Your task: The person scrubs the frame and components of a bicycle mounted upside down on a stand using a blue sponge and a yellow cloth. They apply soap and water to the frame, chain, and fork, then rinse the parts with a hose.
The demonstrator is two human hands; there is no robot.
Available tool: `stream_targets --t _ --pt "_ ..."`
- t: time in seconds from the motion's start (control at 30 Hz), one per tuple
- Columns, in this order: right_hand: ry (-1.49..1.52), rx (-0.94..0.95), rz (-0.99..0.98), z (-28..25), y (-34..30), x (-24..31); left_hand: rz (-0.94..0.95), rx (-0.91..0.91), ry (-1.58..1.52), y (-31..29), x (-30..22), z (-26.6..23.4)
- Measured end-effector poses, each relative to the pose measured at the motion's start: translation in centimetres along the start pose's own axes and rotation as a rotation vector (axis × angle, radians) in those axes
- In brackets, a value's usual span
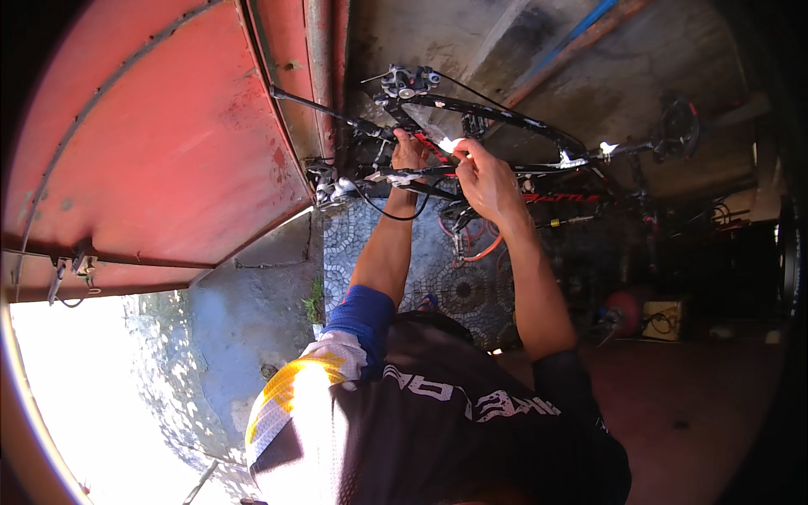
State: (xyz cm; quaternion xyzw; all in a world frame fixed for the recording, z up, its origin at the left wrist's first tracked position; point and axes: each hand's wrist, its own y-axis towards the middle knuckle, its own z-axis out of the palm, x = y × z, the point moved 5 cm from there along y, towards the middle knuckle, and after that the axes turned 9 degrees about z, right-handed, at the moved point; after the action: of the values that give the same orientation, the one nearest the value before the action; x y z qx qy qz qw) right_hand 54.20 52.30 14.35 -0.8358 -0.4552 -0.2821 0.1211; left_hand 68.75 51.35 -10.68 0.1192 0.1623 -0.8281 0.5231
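A black bicycle frame [539,126] with red lettering is level in front of me, its wheels not on it. My left hand [410,151] reaches up between the tubes, its fingers closed at the red-marked tube; part of them is hidden behind it. On the near side, my right hand [486,181] is bent over the same tube, thumb and fingers pinched together. At its fingertips shows a small bright white piece [452,145], cloth or paper; glare hides which. A black cable [396,217] loops below the frame near my left forearm.
To the left stands a large red metal door [160,126]. Beneath the frame lies a patterned tile floor [463,290], with a reddish-orange curved part [484,251] above it. A pale box-shaped thing [662,321] sits among dark clutter at right. Strong sunlight floods the lower left.
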Motion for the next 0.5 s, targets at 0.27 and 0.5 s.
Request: stream_targets --t 0.27,0.5 --pt "0.164 0.011 -0.043 -0.1 1.0 -1.5 -0.008 0.414 -0.243 1.2 0.6 -1.5" --pt "0.179 0.057 0.039 -0.4 0.5 -2.6 -0.152 0.245 -0.361 -0.4 -0.4 -1.0"
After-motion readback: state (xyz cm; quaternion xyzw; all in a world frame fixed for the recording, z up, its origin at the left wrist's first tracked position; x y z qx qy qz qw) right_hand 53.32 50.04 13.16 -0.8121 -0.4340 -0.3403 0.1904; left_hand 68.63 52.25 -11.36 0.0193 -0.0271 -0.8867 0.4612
